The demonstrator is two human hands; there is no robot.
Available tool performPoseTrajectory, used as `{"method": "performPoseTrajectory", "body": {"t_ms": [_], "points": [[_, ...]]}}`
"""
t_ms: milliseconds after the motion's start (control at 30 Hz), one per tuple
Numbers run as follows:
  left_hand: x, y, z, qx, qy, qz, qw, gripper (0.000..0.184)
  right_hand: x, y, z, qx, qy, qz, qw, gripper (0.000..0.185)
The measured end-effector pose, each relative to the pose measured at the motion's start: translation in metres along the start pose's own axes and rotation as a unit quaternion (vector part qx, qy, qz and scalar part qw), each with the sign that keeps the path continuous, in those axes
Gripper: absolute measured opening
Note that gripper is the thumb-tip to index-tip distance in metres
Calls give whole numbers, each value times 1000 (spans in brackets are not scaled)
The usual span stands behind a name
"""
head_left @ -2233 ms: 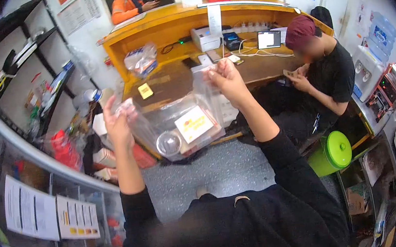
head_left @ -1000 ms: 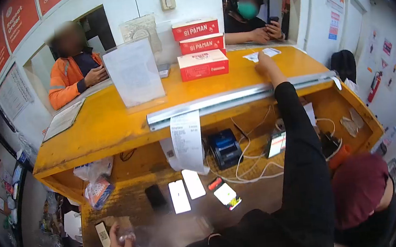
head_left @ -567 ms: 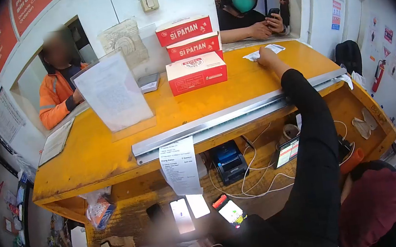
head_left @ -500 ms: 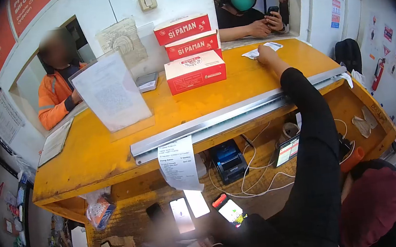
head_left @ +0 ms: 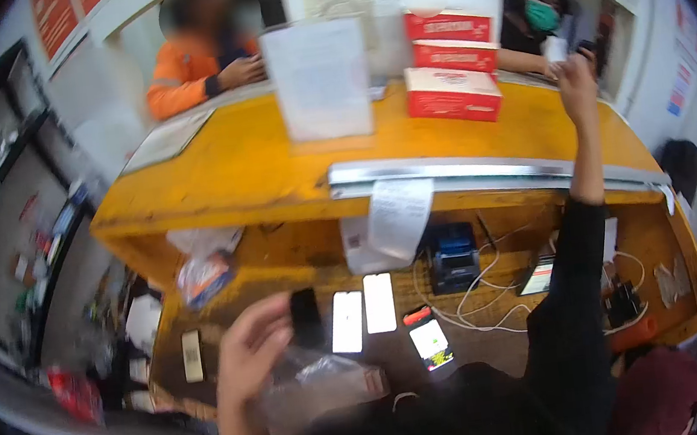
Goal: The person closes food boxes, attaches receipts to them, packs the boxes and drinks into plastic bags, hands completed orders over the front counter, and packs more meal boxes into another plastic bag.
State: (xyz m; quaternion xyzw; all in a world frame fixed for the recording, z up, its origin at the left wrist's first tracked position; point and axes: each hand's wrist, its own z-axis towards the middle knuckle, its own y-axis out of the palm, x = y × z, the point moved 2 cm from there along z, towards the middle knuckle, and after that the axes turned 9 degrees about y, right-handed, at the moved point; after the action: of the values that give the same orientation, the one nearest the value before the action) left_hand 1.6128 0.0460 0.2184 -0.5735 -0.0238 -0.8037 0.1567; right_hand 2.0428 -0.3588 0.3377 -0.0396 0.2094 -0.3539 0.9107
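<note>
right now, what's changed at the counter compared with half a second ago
The right hand has lifted the paper slip off the counter toward the helmeted person, whose hand now reaches out. The left hand has moved away from the QR-code phone, toward the black phone. The stacked red boxes and hanging receipt stayed put.

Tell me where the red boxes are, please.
In the head view, the red boxes stand on the yellow counter, right of centre, between the white sign and the right hand.

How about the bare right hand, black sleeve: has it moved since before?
Yes: the right hand has moved up and forward, off the yellow wooden counter's top.
</note>
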Motion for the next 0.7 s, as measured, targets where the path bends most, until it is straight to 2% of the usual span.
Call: {"method": "performPoseTrajectory", "body": {"t_ms": [33,67,100,133,167,233,267,300,367,467,500,533,567,600,633,700], "points": [[5,11,12,-41,-6,-59,997,49,-69,-15,-25,-60,25,96,993,8],[7,19,21,-69,-19,-127,989,58,-146,-35,-55,-69,-42,71,994,8],[9,25,29,-100,-28,-193,976,68,-188,-37,-89,-130,-38,163,977,7],[8,28,34,-133,-38,-278,951,70,-228,-38,-127,-156,-123,203,959,8],[8,30,36,-167,-48,-362,916,72,-260,-40,-155,-226,-178,203,936,5],[9,27,38,-210,-38,-418,883,83,-322,-44,-212,-376,-272,211,860,13],[7,23,30,-167,-40,-411,895,79,-342,-43,-226,-454,-283,242,810,8],[5,15,23,-141,-46,-413,898,59,-357,-44,-238,-476,-296,225,797,6],[9,8,6,-94,-55,-284,953,37,-368,-44,-255,-480,-312,238,785,16],[-2,-7,-10,-14,-31,-260,965,28,-379,-50,-268,-452,-111,389,795,37],[-2,-11,-18,-44,-27,-252,966,28,-373,-44,-275,-366,-21,431,825,53],[0,-16,-23,-76,-19,-244,967,28,-373,-32,-280,-283,86,456,840,54],[1,-19,-26,-109,-9,-236,965,29,-376,-27,-283,-251,248,460,815,46],[-2,-19,-29,-154,12,-227,962,31,-381,-23,-281,-305,330,514,731,43],[-1,-23,-31,-180,45,-138,973,31,-386,-21,-279,-350,408,558,632,39],[3,-31,-34,-226,110,44,967,31,-411,-26,-278,-282,405,634,595,38]]}}
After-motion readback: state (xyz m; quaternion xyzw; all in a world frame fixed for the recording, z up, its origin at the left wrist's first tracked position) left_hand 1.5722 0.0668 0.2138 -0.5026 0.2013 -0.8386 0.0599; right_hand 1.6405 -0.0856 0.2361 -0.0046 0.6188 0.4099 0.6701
